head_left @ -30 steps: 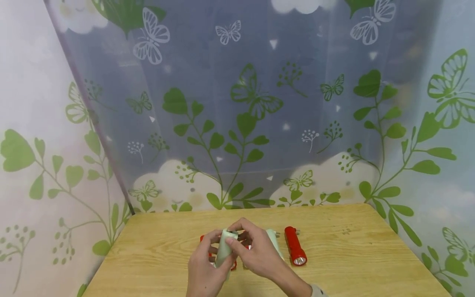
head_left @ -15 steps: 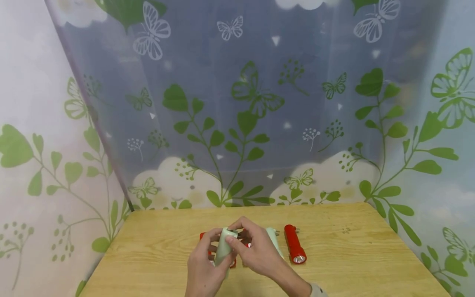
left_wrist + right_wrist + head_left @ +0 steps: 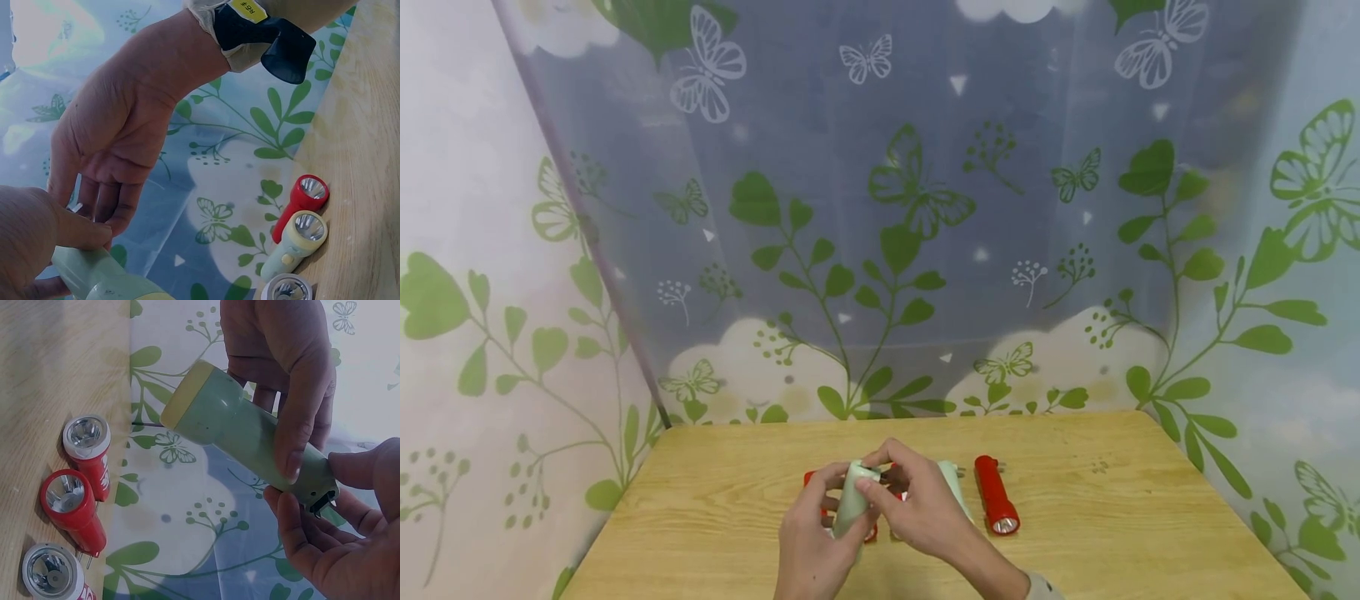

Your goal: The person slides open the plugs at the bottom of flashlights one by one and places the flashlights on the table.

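Observation:
A pale green flashlight with a cream-coloured head is held tilted above the table. My left hand grips its body, the thumb lying along the side in the right wrist view. At the tail end, my right hand pinches the flashlight between thumb and fingers. Beside those fingertips, the right wrist view shows a dark slot with small metal prongs at the tail. The front of the lamp head faces away from the cameras.
On the wooden table, a red flashlight lies at right beside another pale green flashlight. More red flashlights lie partly hidden behind the hands. Printed leaf-and-butterfly cloth encloses the table's back and sides.

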